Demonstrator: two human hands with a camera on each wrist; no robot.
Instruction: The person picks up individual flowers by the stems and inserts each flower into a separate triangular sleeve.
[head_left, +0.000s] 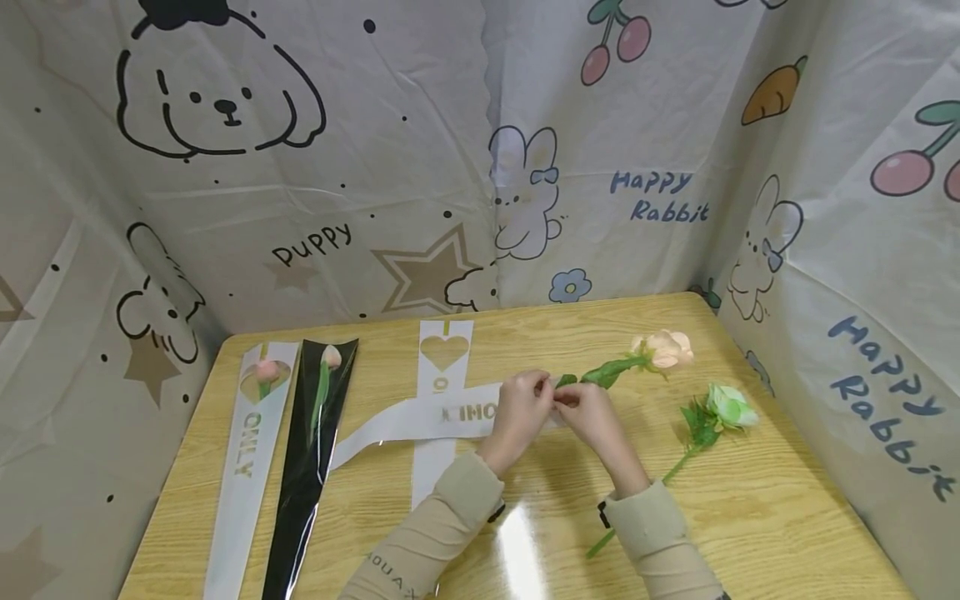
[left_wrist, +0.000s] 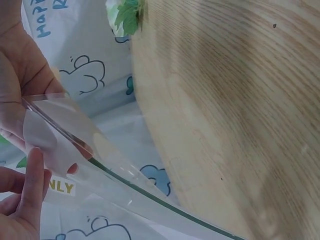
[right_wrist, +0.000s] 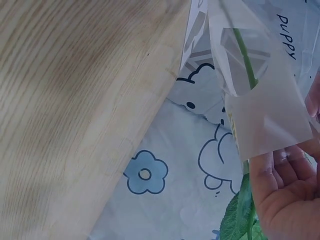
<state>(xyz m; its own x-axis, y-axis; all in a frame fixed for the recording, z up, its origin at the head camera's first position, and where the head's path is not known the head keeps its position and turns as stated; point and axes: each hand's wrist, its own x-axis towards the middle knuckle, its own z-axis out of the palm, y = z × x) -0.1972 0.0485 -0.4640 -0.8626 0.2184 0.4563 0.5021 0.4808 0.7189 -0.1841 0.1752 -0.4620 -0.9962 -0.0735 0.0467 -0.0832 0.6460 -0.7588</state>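
Note:
Both hands meet at the mouth of a white flower sleeve (head_left: 420,419) with gold lettering and a clear front. My left hand (head_left: 521,412) pinches its edge. Close beside it, my right hand (head_left: 594,417) pinches the mouth edge too. A peach artificial rose (head_left: 662,350) points out to the right beyond the fingers. Its green stem (right_wrist: 246,59) runs inside the sleeve, visible through the cutout in the right wrist view. Leaves (right_wrist: 239,207) stick out by the right hand. In the left wrist view, the left fingers (left_wrist: 34,175) touch the sleeve above its lettering.
Another white sleeve (head_left: 444,358) with a heart cutout lies flat beneath the held one. To the left lie a white sleeve (head_left: 234,483) holding a pink tulip (head_left: 266,371) and a black sleeve (head_left: 294,475) holding a pale tulip (head_left: 332,357). A pale green rose (head_left: 729,408) lies at right.

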